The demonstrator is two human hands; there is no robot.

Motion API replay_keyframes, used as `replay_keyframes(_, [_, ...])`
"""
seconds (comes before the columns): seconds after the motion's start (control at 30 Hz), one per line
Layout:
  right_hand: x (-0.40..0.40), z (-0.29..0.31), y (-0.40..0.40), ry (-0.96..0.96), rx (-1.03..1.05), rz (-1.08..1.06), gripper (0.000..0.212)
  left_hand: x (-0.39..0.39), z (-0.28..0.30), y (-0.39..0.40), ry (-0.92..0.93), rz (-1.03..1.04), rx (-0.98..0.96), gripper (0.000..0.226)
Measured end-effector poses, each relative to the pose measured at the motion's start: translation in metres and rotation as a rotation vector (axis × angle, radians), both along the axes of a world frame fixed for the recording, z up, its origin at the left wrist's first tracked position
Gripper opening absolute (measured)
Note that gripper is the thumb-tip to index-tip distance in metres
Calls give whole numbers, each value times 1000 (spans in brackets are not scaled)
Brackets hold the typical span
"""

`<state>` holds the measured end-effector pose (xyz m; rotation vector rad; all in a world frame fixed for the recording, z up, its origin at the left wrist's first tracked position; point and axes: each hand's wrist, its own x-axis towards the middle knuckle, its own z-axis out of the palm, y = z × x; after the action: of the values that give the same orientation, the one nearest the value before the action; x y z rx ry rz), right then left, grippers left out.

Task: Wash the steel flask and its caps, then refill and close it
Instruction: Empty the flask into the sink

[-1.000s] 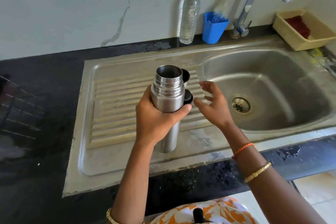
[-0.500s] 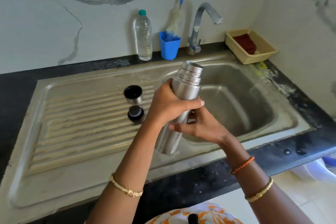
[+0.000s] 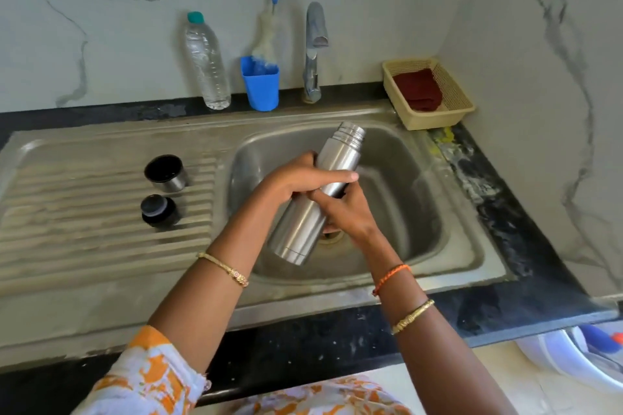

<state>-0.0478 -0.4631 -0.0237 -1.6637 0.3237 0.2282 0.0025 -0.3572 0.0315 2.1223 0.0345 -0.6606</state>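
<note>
Clasping flask (image 3: 315,199) — both hands' grip.

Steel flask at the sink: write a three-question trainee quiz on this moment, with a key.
1. True or false: the steel flask has a cap on.
2. Where do the steel cup cap and black stopper lie? A) in the basin B) on the ribbed drainboard C) in the yellow basket
3. Fill in: the flask is held over the ____, mouth tilted toward the tap.

Key: 1 false; 2 B; 3 basin. Both hands, left and right, grip the flask.
</note>
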Motion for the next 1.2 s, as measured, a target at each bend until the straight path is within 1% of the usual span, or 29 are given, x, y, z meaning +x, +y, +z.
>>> replay_keyframes(0.07, [4,-5,-5,84,65,-4,69,-1,-15,2,53,24,17,74])
replay_keyframes(0.17, [9,-10,-11,181,160,-2,58,-3,-33,8,105,91,2,63])
replay_keyframes(0.33, [18,-15,-21,252,100,30,60,-5,-53,8,193,163,-107,43])
replay_keyframes(0.63, [30,-18,-36,334,37,81,66,-1,-66,-3,245,230,-193,36])
replay_keyframes(0.77, [33,-16,-38,353,13,127,69,-2,-68,-1,261,247,-213,32])
replay_keyframes(0.9, [31,-12,-41,353,11,160,51,-4,-67,-2,274,260,-225,27])
replay_keyframes(1.0, [29,-8,-46,337,18,177,40,-7,-65,-4,277,259,-245,29])
replay_keyframes(1.13, [26,-6,-53,302,-12,189,35,-14,-65,-8,269,274,-308,28])
replay_keyframes(1.2, [24,-5,-57,294,-32,196,37,-18,-64,-11,266,276,-337,26])
